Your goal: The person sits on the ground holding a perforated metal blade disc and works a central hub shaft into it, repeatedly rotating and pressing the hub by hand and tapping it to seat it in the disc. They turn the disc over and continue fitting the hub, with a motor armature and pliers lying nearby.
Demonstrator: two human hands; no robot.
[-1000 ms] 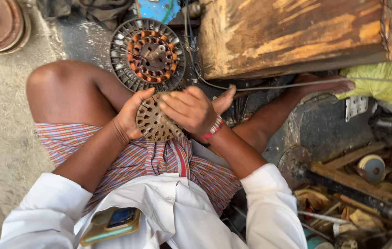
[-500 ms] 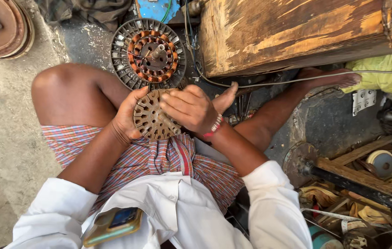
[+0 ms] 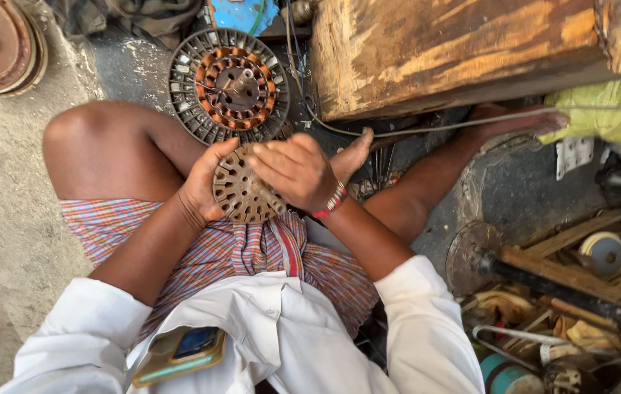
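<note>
A seated person is holding a round, rusty brown slotted metal core (image 3: 241, 191) over the lap. The left hand (image 3: 202, 188) is gripping the core's left edge; the right hand (image 3: 297, 171) is lying across its top right, fingers curled on it. Just beyond the core, a round copper-wound motor stator (image 3: 230, 86) is resting on the floor beside a worn wooden block (image 3: 456, 51).
</note>
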